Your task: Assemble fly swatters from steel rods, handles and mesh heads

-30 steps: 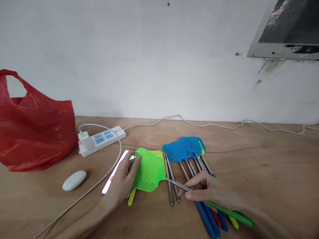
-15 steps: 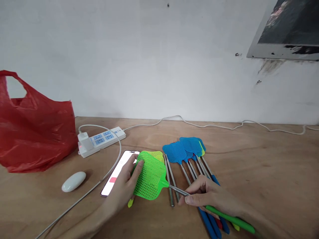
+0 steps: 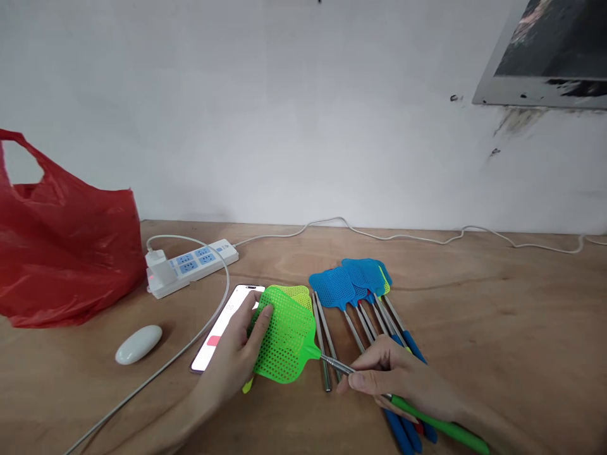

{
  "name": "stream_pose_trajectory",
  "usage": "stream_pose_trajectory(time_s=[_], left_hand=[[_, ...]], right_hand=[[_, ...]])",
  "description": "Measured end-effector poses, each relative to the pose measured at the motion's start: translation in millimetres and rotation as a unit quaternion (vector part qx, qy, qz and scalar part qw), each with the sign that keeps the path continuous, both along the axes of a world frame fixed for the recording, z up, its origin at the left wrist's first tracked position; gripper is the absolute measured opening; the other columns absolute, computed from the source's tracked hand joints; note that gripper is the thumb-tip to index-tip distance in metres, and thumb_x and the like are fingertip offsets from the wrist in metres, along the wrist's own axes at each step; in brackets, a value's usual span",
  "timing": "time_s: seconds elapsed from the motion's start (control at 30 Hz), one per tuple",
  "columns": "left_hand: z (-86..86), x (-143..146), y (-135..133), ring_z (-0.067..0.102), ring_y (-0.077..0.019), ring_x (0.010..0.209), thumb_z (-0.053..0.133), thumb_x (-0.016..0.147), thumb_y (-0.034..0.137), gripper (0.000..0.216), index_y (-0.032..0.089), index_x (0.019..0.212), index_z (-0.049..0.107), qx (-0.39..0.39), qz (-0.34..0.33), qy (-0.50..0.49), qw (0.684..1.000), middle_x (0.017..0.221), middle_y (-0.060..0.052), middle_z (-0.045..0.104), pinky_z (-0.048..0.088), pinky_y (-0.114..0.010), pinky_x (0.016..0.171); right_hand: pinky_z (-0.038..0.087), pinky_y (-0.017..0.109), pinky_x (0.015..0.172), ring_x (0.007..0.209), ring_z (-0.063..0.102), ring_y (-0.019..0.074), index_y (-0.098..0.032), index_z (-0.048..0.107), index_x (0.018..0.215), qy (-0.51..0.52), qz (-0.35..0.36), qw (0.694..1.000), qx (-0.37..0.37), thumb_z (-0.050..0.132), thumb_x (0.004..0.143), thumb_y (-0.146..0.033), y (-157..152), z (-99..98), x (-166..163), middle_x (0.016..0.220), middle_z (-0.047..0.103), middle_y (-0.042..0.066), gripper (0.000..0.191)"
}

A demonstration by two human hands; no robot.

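Observation:
A green fly swatter point(image 3: 285, 335) with a perforated head is held between both hands above the table. My left hand point(image 3: 239, 347) grips the left edge of its head, thumb on top. My right hand point(image 3: 391, 376) is closed round its metal rod, just ahead of the green handle. Beneath the green head a yellow swatter head point(image 3: 300, 294) shows in part. Two loose metal rods point(image 3: 326, 344) lie beside it. Several blue fly swatters point(image 3: 334, 287) lie piled to the right, their handles partly hidden under my right hand.
A phone point(image 3: 222, 328) with a lit screen lies partly behind my left hand. Left of it are a white oval object point(image 3: 138, 345), a power strip point(image 3: 194, 265) with a plugged-in charger and cable, and a red plastic bag point(image 3: 71, 253). A white cord point(image 3: 393, 239) runs along the wall.
Both hands keep their grip on the green swatter, and it has hardly moved. The view has shifted slightly.

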State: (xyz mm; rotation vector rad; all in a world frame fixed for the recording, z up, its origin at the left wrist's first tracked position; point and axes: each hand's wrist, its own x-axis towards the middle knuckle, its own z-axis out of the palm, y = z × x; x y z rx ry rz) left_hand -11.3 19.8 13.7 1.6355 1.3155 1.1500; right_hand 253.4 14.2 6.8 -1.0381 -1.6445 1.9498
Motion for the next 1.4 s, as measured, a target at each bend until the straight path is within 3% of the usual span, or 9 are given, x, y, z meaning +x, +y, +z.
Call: stream_pose_trajectory(time_s=[0.2, 0.4, 0.5, 0.57, 0.67, 0.8, 1.03, 1.23, 1.4], left_hand=[[-2.1, 0.9, 1.5, 0.056, -0.0148, 0.057, 0.053, 0.093, 0.055, 0.033, 0.023, 0.102, 0.053, -0.034, 0.008, -0.034, 0.999, 0.081, 0.001, 0.063, 0.048, -0.024, 0.052], [0.3, -0.4, 2.3, 0.065, -0.0187, 0.063, 0.059, 0.092, 0.050, 0.030, 0.025, 0.108, 0.058, -0.029, -0.012, -0.052, 0.998, 0.065, 0.005, 0.059, 0.055, -0.027, 0.059], [5.9, -3.0, 4.7, 0.069, -0.0242, 0.093, 0.056, 0.094, 0.051, 0.033, 0.024, 0.114, 0.060, -0.009, 0.000, -0.042, 0.999, 0.092, -0.003, 0.070, 0.057, -0.034, 0.079], [7.7, -5.3, 6.8, 0.063, -0.0273, 0.114, 0.051, 0.096, 0.052, 0.039, 0.025, 0.122, 0.059, 0.023, 0.040, -0.019, 0.999, 0.121, -0.007, 0.066, 0.052, -0.039, 0.094], [4.5, -7.9, 8.3, 0.054, -0.0282, 0.128, 0.045, 0.100, 0.052, 0.043, 0.027, 0.134, 0.050, 0.056, 0.096, 0.014, 0.994, 0.140, -0.008, 0.056, 0.045, -0.044, 0.105], [-5.1, -7.1, 4.1, 0.052, -0.0288, 0.129, 0.043, 0.102, 0.046, 0.039, 0.027, 0.135, 0.048, 0.093, 0.061, 0.103, 0.989, 0.142, -0.009, 0.053, 0.043, -0.048, 0.107], [-19.3, -2.0, -1.4, 0.058, -0.0329, 0.121, 0.050, 0.098, 0.030, 0.032, 0.021, 0.128, 0.058, 0.173, -0.061, 0.321, 0.929, 0.132, -0.013, 0.062, 0.052, -0.050, 0.099], [-23.6, -3.2, -0.6, 0.056, -0.0357, 0.126, 0.051, 0.097, 0.030, 0.037, 0.016, 0.130, 0.058, 0.185, -0.074, 0.385, 0.901, 0.136, -0.017, 0.060, 0.052, -0.054, 0.101], [-24.0, -4.3, -1.5, 0.056, -0.0355, 0.125, 0.050, 0.097, 0.028, 0.033, 0.017, 0.127, 0.059, 0.178, -0.076, 0.389, 0.901, 0.138, -0.017, 0.057, 0.052, -0.054, 0.099]], right_hand=[[0.013, 0.018, 0.030, 0.030, 0.025, 0.0040, -0.014, 0.080, 0.090, -0.011, -0.001, 1.000, 0.010, 0.071, 0.086, -0.052, -0.6, -1.1, 2.1, 0.035, 0.032, -0.012, 0.040], [0.013, 0.019, 0.029, 0.027, 0.025, 0.0048, -0.014, 0.076, 0.085, -0.002, 0.008, 1.000, 0.003, 0.070, 0.084, -0.055, 0.2, 0.4, -2.8, 0.034, 0.034, -0.013, 0.042], [0.015, 0.018, 0.030, 0.028, 0.024, 0.0048, -0.014, 0.073, 0.080, -0.011, -0.006, 1.000, 0.024, 0.070, 0.082, -0.059, -0.9, 1.5, -5.9, 0.035, 0.032, -0.013, 0.045], [0.016, 0.019, 0.030, 0.028, 0.024, 0.0055, -0.015, 0.072, 0.079, -0.016, -0.023, 0.999, 0.039, 0.066, 0.083, -0.063, -1.5, 1.1, -7.2, 0.035, 0.034, -0.012, 0.049], [0.018, 0.021, 0.034, 0.030, 0.026, 0.0069, -0.015, 0.072, 0.087, -0.010, -0.111, 0.990, 0.083, 0.060, 0.086, -0.062, -0.5, -0.7, -7.3, 0.036, 0.036, -0.011, 0.048], [0.027, 0.023, 0.044, 0.042, 0.036, 0.0102, -0.013, 0.071, 0.108, -0.017, -0.247, 0.954, 0.171, 0.062, 0.085, -0.053, 4.4, -2.8, -5.3, 0.045, 0.037, -0.010, 0.047], [0.024, 0.026, 0.052, 0.049, 0.032, 0.0132, -0.013, 0.045, 0.145, -0.122, -0.307, 0.888, 0.319, 0.056, 0.089, -0.038, 12.5, -18.9, -4.0, 0.052, 0.035, -0.011, 0.062], [0.027, 0.026, 0.051, 0.046, 0.044, 0.0159, -0.022, 0.055, 0.135, -0.273, -0.290, 0.790, 0.466, 0.047, 0.093, -0.028, 15.6, -18.8, 4.4, 0.053, 0.042, -0.007, 0.044], [0.023, 0.028, 0.051, 0.052, 0.061, 0.0226, -0.029, 0.072, 0.110, -0.452, -0.248, 0.685, 0.515, 0.049, 0.089, -0.025, 12.8, -16.3, 8.6, 0.062, 0.068, 0.002, 0.031]])
